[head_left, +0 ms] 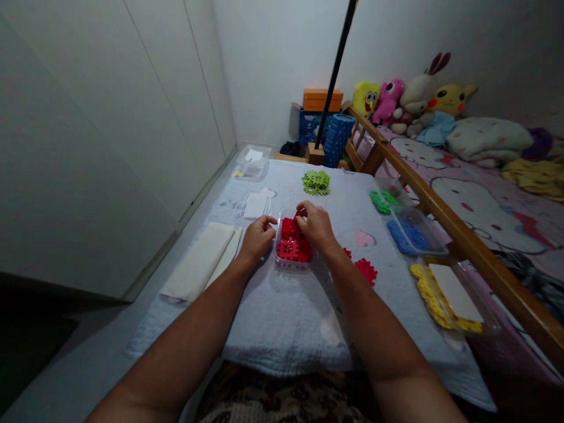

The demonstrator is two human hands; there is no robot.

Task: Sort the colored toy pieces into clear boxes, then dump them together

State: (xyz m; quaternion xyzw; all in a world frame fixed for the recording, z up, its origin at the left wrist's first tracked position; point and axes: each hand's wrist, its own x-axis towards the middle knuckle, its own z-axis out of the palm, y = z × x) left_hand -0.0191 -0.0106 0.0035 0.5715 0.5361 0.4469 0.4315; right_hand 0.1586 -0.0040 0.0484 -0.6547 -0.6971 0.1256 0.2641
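Note:
A clear plastic container (pixel 294 268) with several red interlocking plastic pieces (pixel 288 251) in it sits in front of me on the cloth-covered table. My left hand (pixel 259 239) is at its left side, fingers curled and closed at the rim. Over the container's right side, my right hand (pixel 315 226) pinches a red piece (pixel 298 214), partly hidden by the fingers. More red pieces lie on the cloth by my right forearm, one of them a toothed red piece (pixel 366 271). Beyond the container is a pile of light green pieces (pixel 316 182).
At the right edge stand containers with green pieces (pixel 383 201), blue pieces (pixel 406 236) and yellow pieces (pixel 434 302). On the left lie a folded cream cloth (pixel 198 261), a clear lid with white paper (pixel 256 205) and another clear container (pixel 259 170). A wooden bed rail (pixel 440 208) borders the right.

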